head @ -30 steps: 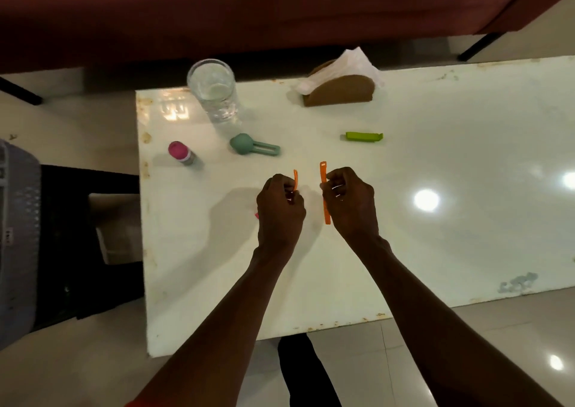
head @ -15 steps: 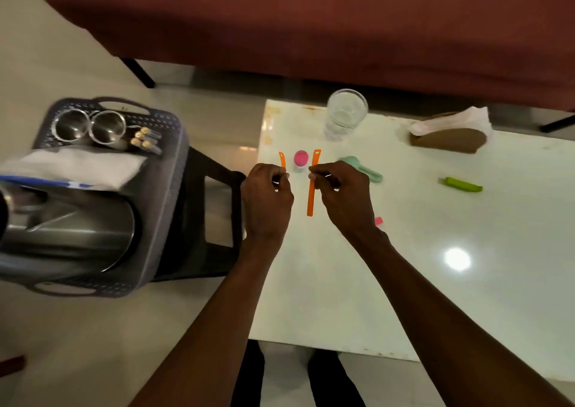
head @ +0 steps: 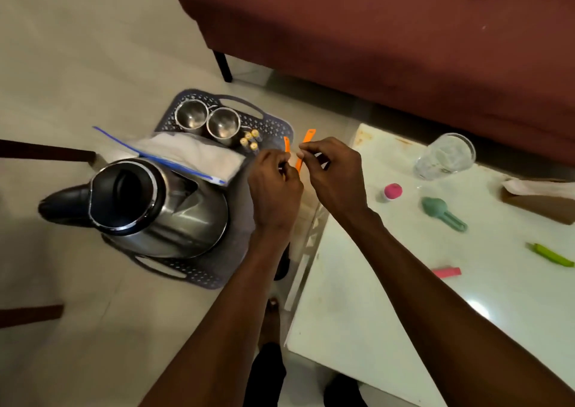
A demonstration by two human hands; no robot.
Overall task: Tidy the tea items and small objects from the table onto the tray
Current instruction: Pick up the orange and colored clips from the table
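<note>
Hands first: your left hand (head: 273, 189) pinches the short orange strip (head: 287, 144), your right hand (head: 337, 175) the long one (head: 305, 145), both held over the tray (head: 273, 126) edge. Tray already carries kettle (head: 161, 207), two cups (head: 207, 120), bag (head: 193, 154), small vials (head: 250, 139). Left on the white desk (head: 373, 297): glass (head: 445, 156), pink cap (head: 392, 191), teal scoop (head: 441, 209), green clip (head: 550, 254), pink piece (head: 445, 272), napkin holder (head: 538, 200). Judged roughly half done. Tiled floor (head: 77, 49), maroon sofa (head: 373, 33) behind.

I've got the tray (head: 273, 126) left of the table (head: 389, 297), with the kettle (head: 161, 207) at its near end, a bag (head: 193, 154) behind that, two cups (head: 208, 122) at the far end. On the table: glass (head: 445, 156) farthest, clips (head: 553, 255) nearer, to the right.
</note>
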